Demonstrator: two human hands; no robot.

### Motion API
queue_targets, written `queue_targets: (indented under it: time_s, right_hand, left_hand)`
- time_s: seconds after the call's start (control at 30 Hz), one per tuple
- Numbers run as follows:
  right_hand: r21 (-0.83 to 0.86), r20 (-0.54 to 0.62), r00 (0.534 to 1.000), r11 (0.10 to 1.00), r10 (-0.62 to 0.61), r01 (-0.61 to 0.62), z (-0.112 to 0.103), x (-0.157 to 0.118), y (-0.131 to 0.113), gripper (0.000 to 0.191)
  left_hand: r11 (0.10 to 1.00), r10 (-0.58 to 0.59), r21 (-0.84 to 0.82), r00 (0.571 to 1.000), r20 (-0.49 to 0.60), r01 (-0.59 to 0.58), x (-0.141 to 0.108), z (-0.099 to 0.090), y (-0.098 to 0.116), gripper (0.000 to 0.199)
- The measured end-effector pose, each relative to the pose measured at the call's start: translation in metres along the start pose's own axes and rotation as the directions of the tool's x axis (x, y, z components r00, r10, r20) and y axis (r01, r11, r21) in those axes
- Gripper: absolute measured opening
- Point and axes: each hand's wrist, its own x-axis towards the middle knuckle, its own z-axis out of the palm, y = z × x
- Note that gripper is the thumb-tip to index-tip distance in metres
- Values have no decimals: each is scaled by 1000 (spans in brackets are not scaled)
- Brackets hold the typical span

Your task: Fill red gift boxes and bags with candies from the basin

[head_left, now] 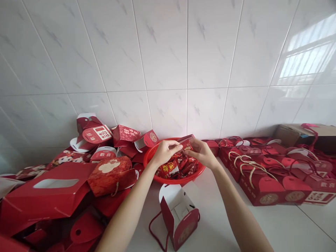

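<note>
Above a red plastic basin (181,181) my two hands are close together. Between them is a small, shiny red wrapped packet (187,144), like a sweet. The fingers of my left hand (166,152) pinch its left side. My right hand (202,153) grips it from the right, thumb bent inward. Several red and gold wrapped packets (169,168) lie in the basin below. In front of the basin, between my forearms, an open red gift box (183,224) with a white inside stands with its flaps up. Its dark red cord handle (152,224) hangs out to the left.
A loose heap of red gift boxes (63,189) covers the left side. On the right, closed red boxes with rope handles (265,185) stand in rows. Behind them at far right is a brown cardboard box (296,134). A white tiled wall (168,63) rises behind everything.
</note>
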Motion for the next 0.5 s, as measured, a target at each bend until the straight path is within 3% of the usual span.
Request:
queue_targets:
  time_s: [0.1, 0.17, 0.23, 0.3, 0.5]
  right_hand:
    - [22, -104, 995, 1000, 10, -8, -9, -3, -9, 29]
    - [61, -206, 978, 998, 11, 1, -16, -4, -14, 25]
    - [86, -280, 960, 996, 10, 14, -21, -5, -18, 19]
    - [91, -330, 944, 995, 5, 27, -26, -6, -21, 14]
    - [145, -318, 948, 988, -12, 61, -30, -9, -27, 8]
  left_hand:
    - [998, -61, 12, 998, 9, 61, 13, -12, -13, 37]
    - [985, -134, 113, 991, 3, 133, 27, -21, -29, 34]
    - [939, -214, 281, 977, 22, 199, 42, -26, -48, 22]
    - [906, -275, 346, 961, 44, 243, 57, -27, -67, 8]
    - [856, -415, 401, 896, 157, 326, 78, -17, -112, 15]
